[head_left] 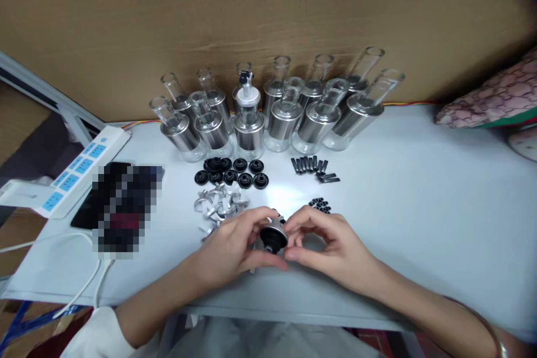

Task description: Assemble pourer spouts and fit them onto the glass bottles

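Near the table's front edge, a bottle pourer top [273, 236] is tilted with its black ridged rubber side towards me and its silver metal rim above. My left hand [239, 243] curls around it from the left, thumb below and fingers above. From the right, my right hand [331, 243] pinches at its side; the exact fingertip contact is partly hidden. Just behind my left hand lies a heap of silver metal spout caps [222, 201]. Beyond that are several black rubber stoppers [230, 177]. Small black rings [320, 205] lie behind my right hand, with black levers [310, 165] further back.
Two rows of glass bottles with metal sleeves [283, 121] stand along the cardboard wall [260, 5]; one bottle carries a pourer top [248, 92]. At left are a power strip [79, 170], dark phones [103, 196] and white cables [98, 274]. A patterned pink cloth [490, 92] sits at right.
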Demonstrator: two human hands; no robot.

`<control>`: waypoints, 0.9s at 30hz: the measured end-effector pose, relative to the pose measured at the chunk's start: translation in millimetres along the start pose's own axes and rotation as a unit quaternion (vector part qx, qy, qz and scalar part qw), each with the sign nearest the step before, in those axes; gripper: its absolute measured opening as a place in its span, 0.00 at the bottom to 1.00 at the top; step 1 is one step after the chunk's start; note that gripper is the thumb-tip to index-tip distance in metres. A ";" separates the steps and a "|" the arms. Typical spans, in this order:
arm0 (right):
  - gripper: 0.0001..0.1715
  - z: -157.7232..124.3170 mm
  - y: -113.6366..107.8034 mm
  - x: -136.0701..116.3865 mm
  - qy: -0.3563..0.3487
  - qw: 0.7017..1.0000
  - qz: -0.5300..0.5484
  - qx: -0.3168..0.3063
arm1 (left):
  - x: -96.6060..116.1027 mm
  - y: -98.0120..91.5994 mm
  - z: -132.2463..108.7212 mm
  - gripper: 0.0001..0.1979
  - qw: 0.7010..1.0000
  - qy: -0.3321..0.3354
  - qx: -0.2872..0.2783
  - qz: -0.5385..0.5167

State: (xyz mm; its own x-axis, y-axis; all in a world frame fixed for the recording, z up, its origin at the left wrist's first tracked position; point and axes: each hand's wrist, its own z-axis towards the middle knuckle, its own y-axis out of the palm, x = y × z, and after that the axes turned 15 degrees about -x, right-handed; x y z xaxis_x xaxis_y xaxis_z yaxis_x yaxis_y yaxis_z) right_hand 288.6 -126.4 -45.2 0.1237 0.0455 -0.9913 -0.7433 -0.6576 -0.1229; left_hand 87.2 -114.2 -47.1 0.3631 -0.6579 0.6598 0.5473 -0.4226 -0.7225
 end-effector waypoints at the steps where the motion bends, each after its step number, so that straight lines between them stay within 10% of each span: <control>1: 0.08 0.1 1.3 0.9 0.009 1.000 -0.012 -0.005 | -1.0 1.3 -0.3 0.22 1.000 -0.004 0.014 -0.007; 12: 0.21 0.9 -0.9 5.0 0.083 0.979 0.155 -0.102 | 2.0 -3.2 -3.9 0.15 0.993 -0.013 -0.059 -0.104; 27: 0.20 1.8 1.1 0.3 0.132 0.980 0.105 -0.102 | 5.5 -3.4 -2.5 0.10 0.980 -0.031 -0.084 -0.178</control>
State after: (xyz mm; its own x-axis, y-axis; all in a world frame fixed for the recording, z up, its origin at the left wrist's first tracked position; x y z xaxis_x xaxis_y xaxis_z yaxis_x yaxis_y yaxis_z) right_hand 286.7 -125.8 -45.7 0.1670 -0.2858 -0.9436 -0.6275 -0.7690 0.1219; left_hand 85.5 -117.9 -41.6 0.2192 -0.4142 0.8834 0.5181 -0.7178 -0.4651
